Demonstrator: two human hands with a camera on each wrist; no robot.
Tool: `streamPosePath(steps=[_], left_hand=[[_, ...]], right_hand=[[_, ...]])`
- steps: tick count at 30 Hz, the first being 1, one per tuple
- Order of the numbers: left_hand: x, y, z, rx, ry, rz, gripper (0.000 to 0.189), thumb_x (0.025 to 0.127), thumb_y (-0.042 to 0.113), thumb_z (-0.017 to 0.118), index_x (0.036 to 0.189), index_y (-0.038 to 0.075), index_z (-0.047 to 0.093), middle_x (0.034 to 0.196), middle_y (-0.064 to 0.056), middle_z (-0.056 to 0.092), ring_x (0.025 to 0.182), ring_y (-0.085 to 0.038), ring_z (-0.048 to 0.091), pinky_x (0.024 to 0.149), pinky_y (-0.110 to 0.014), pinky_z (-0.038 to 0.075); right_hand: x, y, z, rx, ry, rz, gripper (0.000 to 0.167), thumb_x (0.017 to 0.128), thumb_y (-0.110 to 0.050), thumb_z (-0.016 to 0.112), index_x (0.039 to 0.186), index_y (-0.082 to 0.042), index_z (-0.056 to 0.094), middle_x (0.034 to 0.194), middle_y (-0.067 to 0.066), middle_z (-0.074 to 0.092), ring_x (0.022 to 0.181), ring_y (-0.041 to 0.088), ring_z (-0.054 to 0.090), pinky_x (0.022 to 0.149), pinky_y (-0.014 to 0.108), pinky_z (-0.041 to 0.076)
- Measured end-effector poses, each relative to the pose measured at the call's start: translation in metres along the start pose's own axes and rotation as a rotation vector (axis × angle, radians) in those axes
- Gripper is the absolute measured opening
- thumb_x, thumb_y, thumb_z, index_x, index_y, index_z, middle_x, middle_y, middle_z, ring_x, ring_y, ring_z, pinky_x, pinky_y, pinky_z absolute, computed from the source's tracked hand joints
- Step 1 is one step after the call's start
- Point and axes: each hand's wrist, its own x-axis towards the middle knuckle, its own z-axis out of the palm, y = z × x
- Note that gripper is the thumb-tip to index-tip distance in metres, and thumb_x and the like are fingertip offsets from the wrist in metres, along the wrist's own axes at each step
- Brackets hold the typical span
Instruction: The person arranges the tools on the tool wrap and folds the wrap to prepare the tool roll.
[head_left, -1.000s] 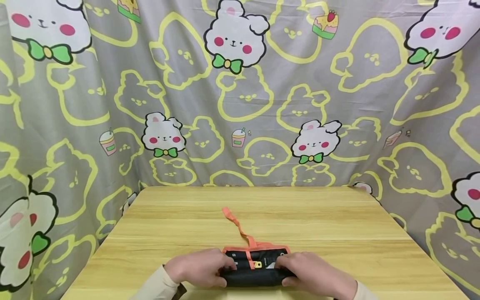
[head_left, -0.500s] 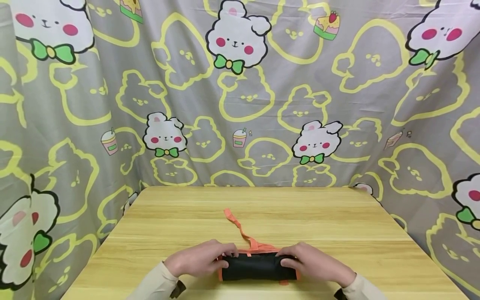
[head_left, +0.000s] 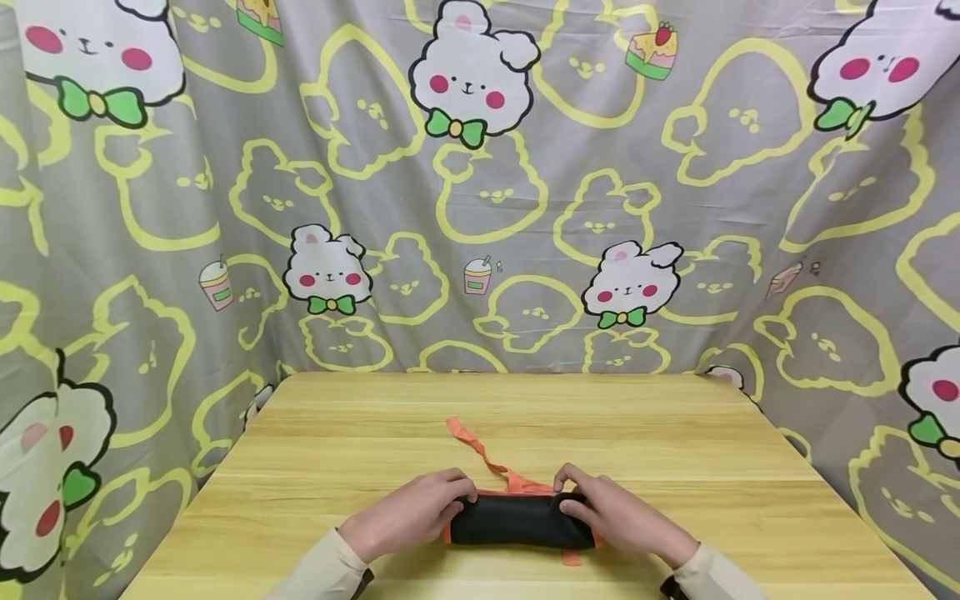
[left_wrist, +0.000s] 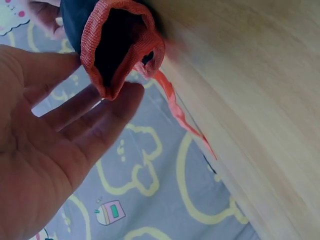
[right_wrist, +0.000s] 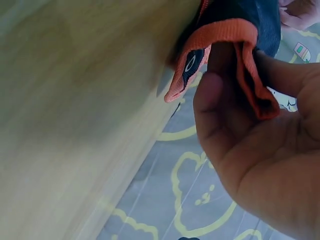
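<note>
A black tool roll (head_left: 517, 523) with orange edging lies partly rolled up near the front of the table. At its left end my left hand (head_left: 408, 510) grips it, thumb on the near face and fingers over the top. My right hand (head_left: 621, 512) pinches the right end between thumb and bent fingers. The left wrist view shows the roll's orange-bound open end (left_wrist: 90, 55) between thumb and fingertips. Seen from the right wrist, my fingers (right_wrist: 209, 107) reach into the fold at that end. Whatever the roll contains is covered by the black cloth.
An orange strap (head_left: 480, 450) trails from the roll toward the back left of the wooden table (head_left: 637, 425). A short orange tab (head_left: 572, 557) sticks out under the roll's near right side. A grey patterned curtain (head_left: 420, 200) surrounds the table.
The black cloth has been folded over the pockets and the tools that showed a second ago. Both hands have moved slightly away from the front edge with the roll.
</note>
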Motion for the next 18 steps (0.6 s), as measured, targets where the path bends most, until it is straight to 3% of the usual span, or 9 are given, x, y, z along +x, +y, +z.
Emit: streamPosePath(steps=[3,5,8,10,13,15,18], left_hand=[[0.000,0.001,0.000,0.023,-0.004,-0.033,0.017,0.102,0.015,0.064,0.118,0.017,0.069,0.117,0.004,0.064,0.092,0.001,0.059,0.079,-0.018,0.053],[0.000,0.002,0.000,0.044,-0.006,-0.052,0.019,0.102,0.022,0.066,0.120,0.017,0.069,0.120,0.004,0.064,0.091,0.000,0.058,0.079,-0.020,0.053],[-0.001,0.002,0.001,0.087,-0.002,-0.070,0.028,0.099,0.030,0.070,0.123,0.016,0.069,0.124,0.002,0.063,0.096,-0.004,0.059,0.085,-0.025,0.054],[-0.002,0.002,0.002,0.109,0.003,-0.073,0.034,0.096,0.034,0.073,0.124,0.015,0.069,0.125,0.002,0.062,0.102,-0.007,0.059,0.087,-0.027,0.054],[-0.003,0.002,0.003,0.116,0.006,-0.069,0.042,0.092,0.039,0.077,0.125,0.014,0.069,0.121,0.002,0.058,0.102,-0.009,0.056,0.085,-0.026,0.052],[-0.003,0.002,0.003,0.117,0.005,-0.063,0.048,0.089,0.042,0.079,0.126,0.013,0.069,0.116,0.004,0.055,0.098,-0.008,0.052,0.081,-0.023,0.050],[-0.004,0.003,0.002,0.126,-0.001,-0.065,0.056,0.086,0.047,0.081,0.127,0.011,0.068,0.113,0.004,0.052,0.096,-0.007,0.048,0.079,-0.021,0.047]], right_hand=[[0.002,-0.001,0.002,-0.038,0.033,0.008,0.015,0.107,-0.027,0.055,0.117,-0.017,0.052,0.061,-0.012,0.040,0.048,0.001,0.031,0.053,0.021,0.032],[0.003,-0.001,0.004,-0.106,0.071,-0.007,0.012,0.106,-0.024,0.057,0.115,-0.018,0.052,0.069,-0.012,0.049,0.054,0.000,0.040,0.056,0.022,0.038],[0.004,-0.003,0.010,-0.291,0.187,-0.062,0.016,0.100,-0.016,0.066,0.111,-0.022,0.057,0.089,-0.011,0.059,0.073,0.002,0.054,0.065,0.027,0.048],[0.003,-0.004,0.015,-0.441,0.289,-0.105,0.023,0.093,-0.010,0.074,0.108,-0.024,0.063,0.103,-0.010,0.059,0.087,0.007,0.054,0.072,0.032,0.048],[0.002,-0.007,0.019,-0.601,0.388,-0.173,0.032,0.084,-0.001,0.081,0.105,-0.023,0.070,0.106,-0.007,0.059,0.090,0.012,0.053,0.074,0.034,0.050],[0.002,-0.010,0.020,-0.635,0.377,-0.201,0.031,0.084,0.000,0.079,0.107,-0.020,0.072,0.107,-0.005,0.060,0.091,0.013,0.054,0.075,0.033,0.052],[0.000,-0.014,0.018,-0.618,0.290,-0.210,0.023,0.094,-0.006,0.072,0.116,-0.013,0.072,0.109,-0.003,0.064,0.095,0.013,0.060,0.078,0.033,0.056]])
